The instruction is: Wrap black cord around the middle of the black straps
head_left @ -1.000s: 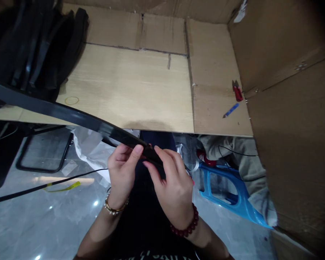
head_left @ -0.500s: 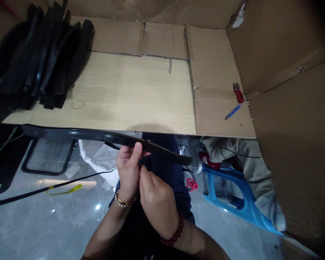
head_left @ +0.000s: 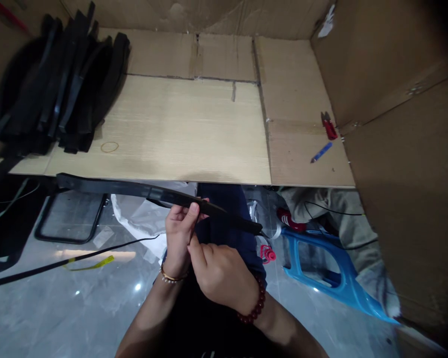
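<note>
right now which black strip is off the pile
The black strip gripped in the left hand, held out past the near edge of the pale wood board; the other black strips lie heaped on that board.

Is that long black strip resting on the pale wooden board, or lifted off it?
Lifted: the left hand pinches the long black strip, holding it out in front of the pale wooden board.

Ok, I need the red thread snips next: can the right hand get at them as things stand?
Probably yes: the right hand looks free, and the red thread snips lie uncovered on the cardboard beside a blue pen.
</note>
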The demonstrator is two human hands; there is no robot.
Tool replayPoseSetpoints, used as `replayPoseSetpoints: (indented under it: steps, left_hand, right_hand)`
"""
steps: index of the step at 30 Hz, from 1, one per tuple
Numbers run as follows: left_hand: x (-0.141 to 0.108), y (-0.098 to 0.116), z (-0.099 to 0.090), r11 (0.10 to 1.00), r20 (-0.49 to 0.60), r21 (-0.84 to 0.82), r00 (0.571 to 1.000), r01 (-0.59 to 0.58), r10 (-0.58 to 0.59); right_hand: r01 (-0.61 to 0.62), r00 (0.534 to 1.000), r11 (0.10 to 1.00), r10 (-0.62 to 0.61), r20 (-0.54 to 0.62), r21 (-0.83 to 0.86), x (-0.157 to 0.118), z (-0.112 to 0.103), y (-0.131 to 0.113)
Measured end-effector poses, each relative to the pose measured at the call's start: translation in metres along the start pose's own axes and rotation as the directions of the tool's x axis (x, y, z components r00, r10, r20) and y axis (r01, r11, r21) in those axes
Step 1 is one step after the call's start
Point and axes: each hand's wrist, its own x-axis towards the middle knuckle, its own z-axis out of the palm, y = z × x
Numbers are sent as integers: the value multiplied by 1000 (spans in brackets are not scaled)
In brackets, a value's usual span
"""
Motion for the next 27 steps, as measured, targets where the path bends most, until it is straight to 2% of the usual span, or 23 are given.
replayPoseSetpoints:
  steps: [6,10,14,16,19,23,27]
  left_hand:
    - [3,-1,1,998,22,-45,998,53,-52]
    - [-4,9,-1,999,-33,-12,998,53,-53]
    - [-17,27,-4,996,31,70,998,-63,61]
    - [-20,35,-3,990,78,102,993,-98,90]
    - [-17,41,5,990,139,114,988,-84,68]
    - [2,43,22,990,231,104,971,-91,65]
    - [24,53,40,978,332,155,939,-143,85]
  right_hand:
    - [43,995,999,-41,-88,23,-3,0,1]
    - [-31,999,995,30,17,93,-6,-10,3]
    - [-122,988,962,95,121,243,-12,-37,19]
    - [-188,982,939,170,87,286,-13,-52,30]
    - [-243,958,915,278,-66,322,-8,-65,44]
    - [-324,898,903,388,-209,283,6,-59,56]
    - [-370,874,874,443,-202,315,21,-48,70]
